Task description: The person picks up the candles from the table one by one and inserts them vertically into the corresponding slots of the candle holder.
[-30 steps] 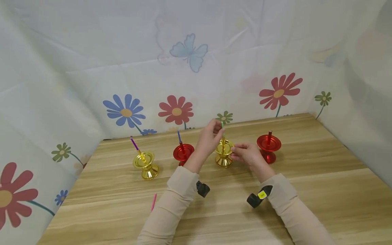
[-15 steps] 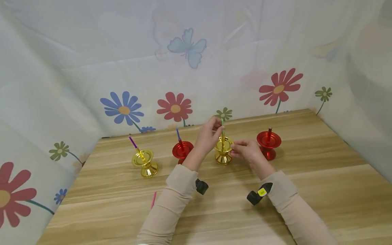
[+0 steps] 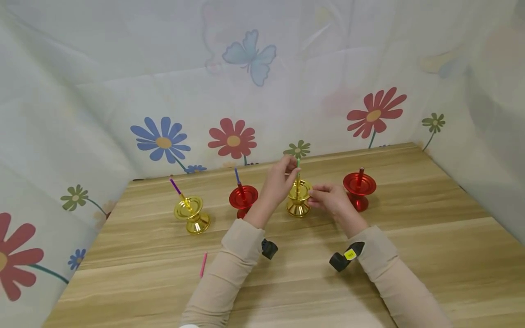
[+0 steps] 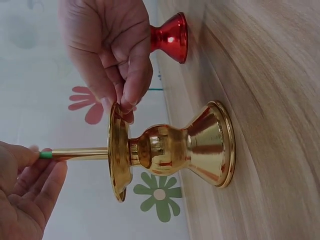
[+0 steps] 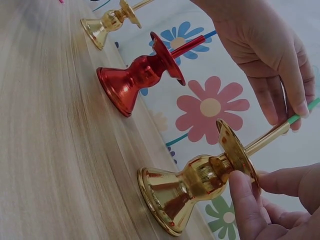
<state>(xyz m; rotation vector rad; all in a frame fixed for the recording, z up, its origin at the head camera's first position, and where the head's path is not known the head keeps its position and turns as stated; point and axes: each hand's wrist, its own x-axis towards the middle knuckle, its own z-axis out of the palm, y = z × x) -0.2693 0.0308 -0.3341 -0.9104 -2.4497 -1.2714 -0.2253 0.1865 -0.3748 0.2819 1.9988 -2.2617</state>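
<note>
A thin green candle [image 5: 306,110] stands with its lower end in the narrow tube of a gold candle holder [image 3: 298,209]. The thumb and fingers of my left hand [image 3: 278,184] pinch the candle just at the tube's top. My right hand [image 3: 334,201] pinches the rim of the holder's dish from the right, thumb on one face and fingers on the other. The holder is upright, its base on the wooden table [image 3: 287,291]. In the left wrist view only a short stretch of green [image 4: 45,155] shows between the fingers.
Left of the hands are a red holder [image 3: 242,200] with a blue candle and a gold holder [image 3: 192,208] with a tilted purple candle. To the right is a red holder [image 3: 359,186] with a bare tube. A pink candle [image 3: 203,264] lies near my left sleeve.
The green candle sits slightly lower against the tube than a second ago. Both hands keep their grips; the whole head view has shifted a little.
</note>
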